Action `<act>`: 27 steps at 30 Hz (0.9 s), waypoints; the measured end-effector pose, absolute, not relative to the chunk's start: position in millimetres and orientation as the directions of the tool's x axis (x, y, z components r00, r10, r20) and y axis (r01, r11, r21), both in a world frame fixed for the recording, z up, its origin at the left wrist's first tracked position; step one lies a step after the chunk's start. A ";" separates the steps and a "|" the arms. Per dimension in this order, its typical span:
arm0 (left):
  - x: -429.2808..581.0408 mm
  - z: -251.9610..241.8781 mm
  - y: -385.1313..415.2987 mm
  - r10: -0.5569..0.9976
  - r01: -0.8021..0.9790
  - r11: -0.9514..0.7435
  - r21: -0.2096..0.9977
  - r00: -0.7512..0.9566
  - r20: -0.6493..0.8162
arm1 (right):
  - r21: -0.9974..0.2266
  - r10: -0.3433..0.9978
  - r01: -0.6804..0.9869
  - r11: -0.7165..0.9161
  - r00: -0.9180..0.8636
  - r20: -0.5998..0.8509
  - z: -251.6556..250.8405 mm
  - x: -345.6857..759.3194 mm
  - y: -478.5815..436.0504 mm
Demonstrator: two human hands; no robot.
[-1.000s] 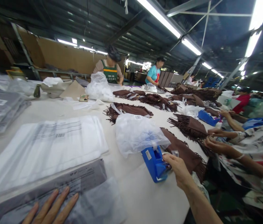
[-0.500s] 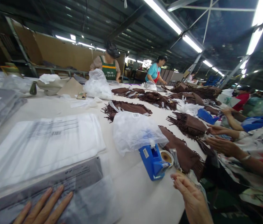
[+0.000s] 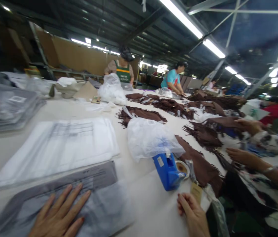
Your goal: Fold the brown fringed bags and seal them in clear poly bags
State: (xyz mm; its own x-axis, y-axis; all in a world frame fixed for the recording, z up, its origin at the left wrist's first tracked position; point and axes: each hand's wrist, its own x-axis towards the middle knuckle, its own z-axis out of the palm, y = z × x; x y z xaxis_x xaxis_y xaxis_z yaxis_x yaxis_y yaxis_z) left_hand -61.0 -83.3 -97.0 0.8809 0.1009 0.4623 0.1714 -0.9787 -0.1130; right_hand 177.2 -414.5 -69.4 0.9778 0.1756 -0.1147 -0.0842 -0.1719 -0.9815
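Note:
My left hand (image 3: 61,210) lies flat, fingers spread, on a grey folded textile in a clear plastic bag (image 3: 102,197). Close to the table's near edge, my right hand (image 3: 190,210) has thumb and fingers pinched together; whatever is between them is too small to make out. Just beyond it stands a blue tape dispenser (image 3: 165,171) with a tape roll (image 3: 182,167) leaning against its right side. A tan tag (image 3: 196,192) shows behind the right hand, by a brown fringed scarf (image 3: 200,161). Past the grey pack lies a stack of white plastic bags (image 3: 65,141).
A crumpled clear bag (image 3: 151,136) rests behind the dispenser. Grey packed bundles (image 3: 8,102) are piled at left. Several brown fringed scarves (image 3: 142,113) spread across the table (image 3: 131,177). A co-worker's hand (image 3: 247,158) reaches in from the right; two people stand across the table.
The view has turned slightly left. My right hand has drawn back from the dispenser toward me; my left hand stays on the grey pack. At right, a neighbour's hands have moved apart.

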 end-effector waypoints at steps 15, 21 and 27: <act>-61.2 -64.8 -99.2 0.220 0.276 -0.954 -0.121 0.912 0.347 | -0.613 0.941 0.790 0.001 -0.208 -0.266 31.6 164.7 -177.4; -61.8 -66.4 -98.0 0.227 0.265 -0.962 -0.064 0.907 0.355 | -0.570 0.947 0.805 -0.164 -0.033 -0.319 -8.6 171.4 -150.6; -63.1 -67.1 -97.4 0.246 0.272 -0.962 -0.021 0.898 0.365 | -0.466 0.948 0.826 -0.318 0.285 -0.141 -5.2 189.4 -179.5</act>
State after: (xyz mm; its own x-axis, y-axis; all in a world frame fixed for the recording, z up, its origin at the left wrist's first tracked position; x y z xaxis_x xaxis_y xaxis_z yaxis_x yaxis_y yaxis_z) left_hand -63.1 -97.4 -67.1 0.8981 0.2461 0.3645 0.2721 -0.9621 -0.0207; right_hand 189.4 -179.5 -5.2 0.2854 0.9479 -0.1413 0.8256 -0.3180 -0.4661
